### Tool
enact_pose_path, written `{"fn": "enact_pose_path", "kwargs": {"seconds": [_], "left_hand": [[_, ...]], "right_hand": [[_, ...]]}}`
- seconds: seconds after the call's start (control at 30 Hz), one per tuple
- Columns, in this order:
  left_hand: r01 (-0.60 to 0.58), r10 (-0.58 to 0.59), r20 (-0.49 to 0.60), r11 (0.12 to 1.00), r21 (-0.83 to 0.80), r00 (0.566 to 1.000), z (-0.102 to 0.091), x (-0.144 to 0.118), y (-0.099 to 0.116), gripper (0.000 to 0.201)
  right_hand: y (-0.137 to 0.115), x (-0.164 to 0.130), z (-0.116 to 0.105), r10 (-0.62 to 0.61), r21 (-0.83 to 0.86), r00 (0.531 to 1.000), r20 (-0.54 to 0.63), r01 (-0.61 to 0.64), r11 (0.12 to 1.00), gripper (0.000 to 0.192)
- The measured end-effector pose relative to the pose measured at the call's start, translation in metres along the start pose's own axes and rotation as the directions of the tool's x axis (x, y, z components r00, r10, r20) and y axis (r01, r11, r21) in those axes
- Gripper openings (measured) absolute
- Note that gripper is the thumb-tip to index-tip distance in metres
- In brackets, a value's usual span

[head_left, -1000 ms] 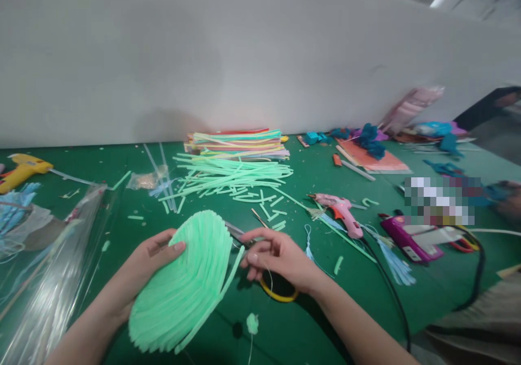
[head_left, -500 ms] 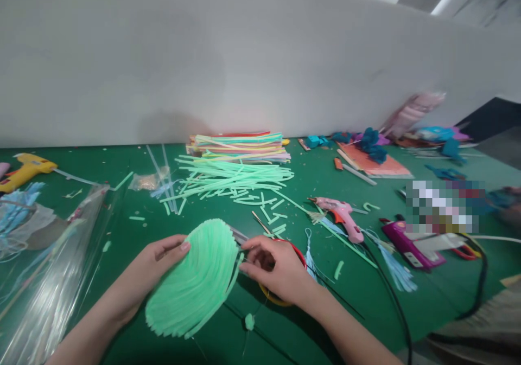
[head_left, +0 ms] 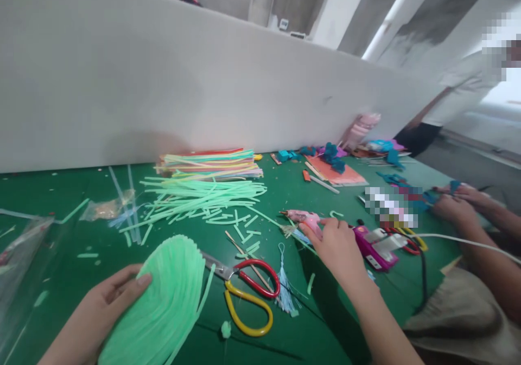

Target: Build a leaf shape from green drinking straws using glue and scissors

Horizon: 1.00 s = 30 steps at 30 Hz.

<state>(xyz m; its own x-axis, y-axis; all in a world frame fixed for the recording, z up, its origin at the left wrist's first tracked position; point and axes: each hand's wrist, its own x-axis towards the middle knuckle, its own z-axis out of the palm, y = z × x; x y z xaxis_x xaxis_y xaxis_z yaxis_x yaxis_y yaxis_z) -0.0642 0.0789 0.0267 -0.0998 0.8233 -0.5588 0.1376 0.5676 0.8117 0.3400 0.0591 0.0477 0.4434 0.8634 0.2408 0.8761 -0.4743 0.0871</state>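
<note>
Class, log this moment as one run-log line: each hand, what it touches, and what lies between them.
left hand: holds green straw fan | right hand: on pink glue gun | between: red-and-yellow scissors lying on green table

green fan (head_left: 163,305): I see its lower edge cut off by the frame.
pink glue gun (head_left: 306,221): my right hand (head_left: 336,245) covers its handle.
co-worker's face: pixelated.

Bright daylight glares from the upper right; edges smear with blur, shadows soft.
</note>
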Motion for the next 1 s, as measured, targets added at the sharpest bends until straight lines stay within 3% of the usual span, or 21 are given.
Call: {"fn": "enact_pose_path", "kwargs": {"seconds": [0.07, 0.17, 0.4, 0.47, 0.53, 0.63, 0.77, 0.87, 1.0], "left_hand": [[0.064, -0.061, 0.041, 0.994, -0.088, 0.997, 0.003, 0.001, -0.001, 0.082], [0.084, -0.079, 0.038, 0.986, -0.146, 0.996, 0.008, -0.002, 0.001, 0.078], [0.038, -0.045, -0.041, 0.984, -0.176, 0.998, 0.021, -0.013, 0.012, 0.067], [0.03, -0.037, -0.036, 0.983, -0.182, 0.999, 0.022, -0.015, 0.013, 0.06], [0.018, -0.023, -0.024, 0.981, -0.192, 0.999, 0.023, -0.016, 0.013, 0.055], [0.024, -0.023, 0.01, 0.98, -0.199, 1.0, 0.02, -0.014, 0.012, 0.053], [0.046, -0.031, 0.066, 0.971, -0.233, 0.997, 0.015, -0.008, 0.006, 0.048], [0.044, -0.023, 0.092, 0.973, -0.228, 0.995, 0.012, -0.005, 0.004, 0.044], [0.019, 0.008, 0.134, 0.98, -0.2, 0.991, 0.013, -0.007, 0.005, 0.039]], "right_hand": [[0.005, 0.008, 0.008, 0.029, -0.059, 0.993, 0.115, -0.022, 0.998, 0.056], [0.003, 0.016, 0.019, 0.011, -0.004, 0.976, 0.217, -0.011, 1.0, 0.052], [0.005, 0.019, 0.019, 0.064, 0.104, 0.971, 0.229, -0.09, 0.991, 0.035], [0.002, 0.015, 0.009, 0.077, 0.18, 0.983, 0.167, -0.107, 0.978, 0.037], [-0.008, 0.008, -0.004, 0.075, 0.348, 0.997, 0.023, -0.078, 0.934, 0.038], [-0.033, -0.007, -0.018, 0.031, 0.544, 0.987, -0.157, 0.06, 0.837, 0.038], [-0.071, -0.027, -0.017, -0.14, 0.633, 0.942, -0.305, 0.311, 0.709, 0.021], [-0.086, -0.036, -0.007, -0.222, 0.663, 0.911, -0.347, 0.406, 0.629, 0.012], [-0.091, -0.04, 0.002, -0.244, 0.731, 0.923, -0.296, 0.384, 0.564, 0.014]]}}
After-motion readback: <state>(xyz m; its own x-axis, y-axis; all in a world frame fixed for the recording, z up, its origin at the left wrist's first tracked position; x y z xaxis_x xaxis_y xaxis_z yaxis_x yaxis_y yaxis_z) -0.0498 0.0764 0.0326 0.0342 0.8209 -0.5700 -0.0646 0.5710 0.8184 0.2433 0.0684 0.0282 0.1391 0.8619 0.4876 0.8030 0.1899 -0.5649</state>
